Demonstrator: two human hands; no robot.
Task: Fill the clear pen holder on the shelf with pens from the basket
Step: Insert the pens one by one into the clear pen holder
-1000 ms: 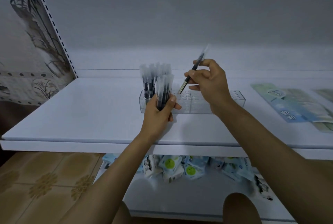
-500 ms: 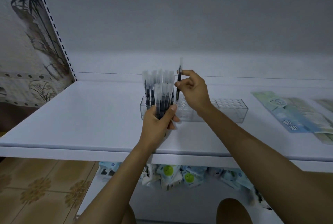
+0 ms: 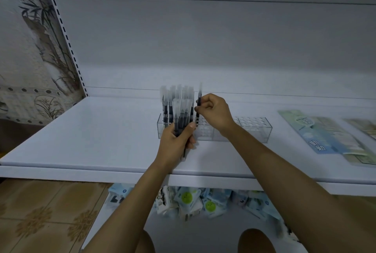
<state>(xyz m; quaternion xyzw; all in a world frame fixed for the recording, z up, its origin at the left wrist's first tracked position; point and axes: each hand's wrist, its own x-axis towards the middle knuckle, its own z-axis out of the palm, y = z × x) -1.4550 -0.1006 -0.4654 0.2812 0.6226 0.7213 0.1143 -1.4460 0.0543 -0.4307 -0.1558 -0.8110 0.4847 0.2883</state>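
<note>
Stands about a third done, judging by the clear pen holder [image 3: 256, 130] at the middle of the shelf [image 3: 91, 140]: carries a tight cluster of capped pens [image 3: 165, 108] upright in the holes at its nine o'clock end, and shows only bare holes from there out to the three o'clock end. Grips a bundle of pens [image 3: 183, 116] in the left hand [image 3: 175, 145], fingers and thumb curled round the barrels, caps up, just at six o'clock of the filled end and in front of it. Pinches a single pen [image 3: 199, 100] in the right hand [image 3: 215, 112], between thumb and curled fingers, upright, tip down at the row of holes just at three o'clock of the standing cluster; cannot tell tip in or out of a hole, with the lower barrel blurred against the holder's wall. Leaves, on this showing, that one pen to seat and the whole bundle to follow, one hole at a time; probably calls for more handfuls too, with the bundle looking short of the count of open holes. Shows no basket anywhere, so no telling the stock left in it. Off at three o'clock on the shelf, well apart from the holder, flat printed packets [image 3: 313, 130]; down at six o'clock, on a lower shelf, a heap of small packets [image 3: 187, 198].
</note>
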